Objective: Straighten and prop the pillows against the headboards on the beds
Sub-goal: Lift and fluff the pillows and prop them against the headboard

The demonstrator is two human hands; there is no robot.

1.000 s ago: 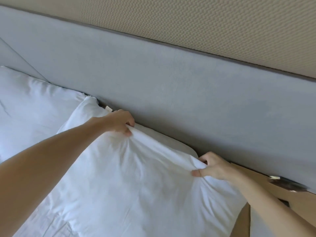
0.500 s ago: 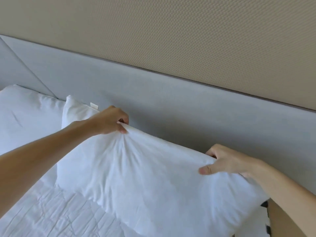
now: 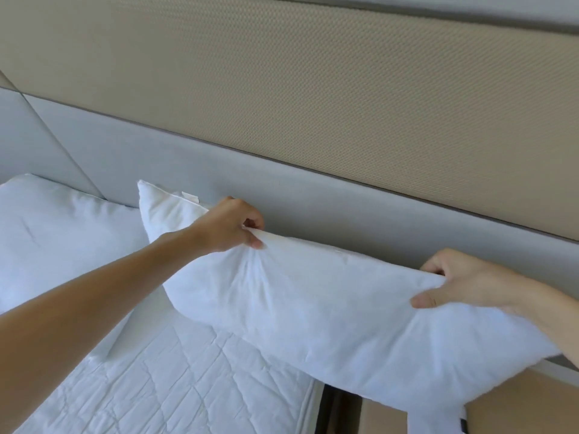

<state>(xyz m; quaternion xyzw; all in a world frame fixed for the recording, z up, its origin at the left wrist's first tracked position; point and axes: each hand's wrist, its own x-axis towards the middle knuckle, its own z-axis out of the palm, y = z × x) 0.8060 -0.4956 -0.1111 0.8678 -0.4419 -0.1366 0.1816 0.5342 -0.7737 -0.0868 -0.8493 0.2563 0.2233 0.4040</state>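
Both hands pinch the top edge of the white pillow (image 3: pixel 313 308): the left hand (image 3: pixel 230 225) grips it with thumb under curled fingers near the left corner, the right hand (image 3: pixel 463 281) clasps it toward the right end. Held this way, the pillow hangs lengthwise in front of the grey headboard (image 3: pixel 344 214), its right end past the edge of the quilted mattress (image 3: pixel 175 380). A second pillow (image 3: pixel 62 242) lies to the left, against the headboard.

Probably a hotel bedroom: padded grey headboard (image 3: pixel 313 214), white pillows (image 3: pixel 313 308), quilted mattress (image 3: pixel 188 386).
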